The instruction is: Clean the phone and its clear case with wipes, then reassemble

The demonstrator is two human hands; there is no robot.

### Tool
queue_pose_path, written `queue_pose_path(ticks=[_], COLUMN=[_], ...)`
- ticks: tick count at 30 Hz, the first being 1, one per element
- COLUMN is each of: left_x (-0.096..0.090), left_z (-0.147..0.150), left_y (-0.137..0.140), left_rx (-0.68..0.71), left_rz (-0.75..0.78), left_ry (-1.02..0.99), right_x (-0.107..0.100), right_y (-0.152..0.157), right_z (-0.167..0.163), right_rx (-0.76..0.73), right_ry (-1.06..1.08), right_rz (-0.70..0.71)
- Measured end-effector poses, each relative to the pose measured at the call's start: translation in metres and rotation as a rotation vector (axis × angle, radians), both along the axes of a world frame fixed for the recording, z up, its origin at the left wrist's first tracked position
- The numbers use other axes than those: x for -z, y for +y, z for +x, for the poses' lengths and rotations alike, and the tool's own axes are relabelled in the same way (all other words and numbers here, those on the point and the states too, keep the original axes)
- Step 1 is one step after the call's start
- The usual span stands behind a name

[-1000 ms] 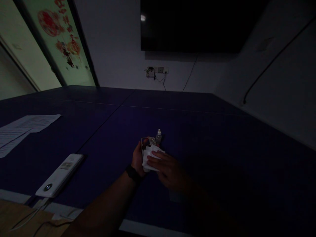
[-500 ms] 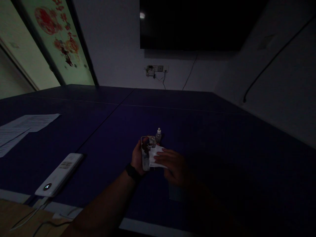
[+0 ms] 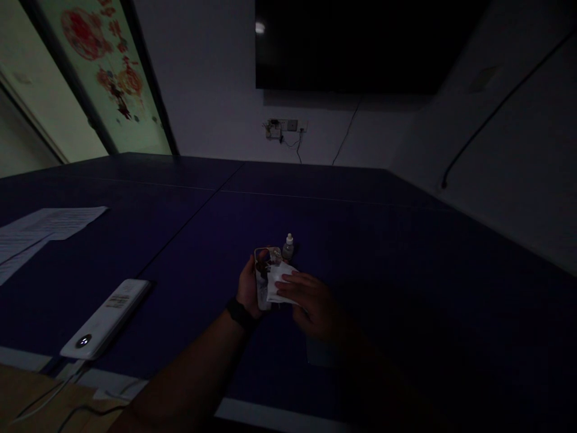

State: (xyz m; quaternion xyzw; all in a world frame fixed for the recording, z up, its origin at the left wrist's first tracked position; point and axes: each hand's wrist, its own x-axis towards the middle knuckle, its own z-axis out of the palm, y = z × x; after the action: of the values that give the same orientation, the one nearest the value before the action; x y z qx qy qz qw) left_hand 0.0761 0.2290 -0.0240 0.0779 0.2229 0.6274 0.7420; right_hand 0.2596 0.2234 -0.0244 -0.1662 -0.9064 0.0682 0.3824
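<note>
My left hand [image 3: 247,288], with a dark band on the wrist, holds what looks like a phone case [image 3: 262,294] with a pale rim and a patterned back. It is tilted up over the blue table. My right hand [image 3: 313,304] presses a white cloth or tissue [image 3: 277,281] flat against the right part of the case. The cloth hides much of that surface, and its exact material is too dim to tell. Just beyond the case, a small dropper bottle [image 3: 288,249] with a white cap stands upright on the table. A dark flat object [image 3: 322,353] lies below my right hand, mostly in shadow.
A white power bank [image 3: 106,319] with a lit display and a plugged-in cable [image 3: 49,397] lies at the left front of the blue table [image 3: 216,234]. Printed papers [image 3: 54,225] rest farther left. A large screen [image 3: 351,48] hangs on the wall above sockets [image 3: 288,125].
The case, cloth and both hands have shifted very slightly left in the view, as has the scene. My right hand keeps the cloth on the case.
</note>
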Motion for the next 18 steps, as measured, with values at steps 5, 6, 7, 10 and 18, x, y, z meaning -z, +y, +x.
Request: queue_pose_path(ticks=[5, 6, 7, 10, 18], left_x=[-0.0013, -0.0012, -0.0012, -0.0007, -0.0018], left_z=[-0.0016, -0.0016, -0.0015, -0.0009, -0.0007], left_y=[-0.0016, -0.0016, -0.0013, -0.0003, -0.0011], left_rx=[0.058, 0.063, 0.054, -0.012, 0.028], left_rz=[0.029, 0.032, 0.03, 0.008, 0.015], left_ry=[0.006, 0.006, 0.002, -0.015, 0.002], right_x=[-0.0024, -0.0026, -0.0027, -0.0028, -0.0005], right_y=[-0.0035, -0.0039, -0.0041, -0.0041, 0.0029], right_z=[-0.0029, -0.0032, -0.0034, -0.0036, 0.0032], right_rx=[-0.135, -0.118, -0.074, 0.04, -0.058], right_ry=[-0.044, -0.047, -0.049, -0.061, -0.007], right_rz=[0.03, 0.02, 0.006, -0.031, 0.003])
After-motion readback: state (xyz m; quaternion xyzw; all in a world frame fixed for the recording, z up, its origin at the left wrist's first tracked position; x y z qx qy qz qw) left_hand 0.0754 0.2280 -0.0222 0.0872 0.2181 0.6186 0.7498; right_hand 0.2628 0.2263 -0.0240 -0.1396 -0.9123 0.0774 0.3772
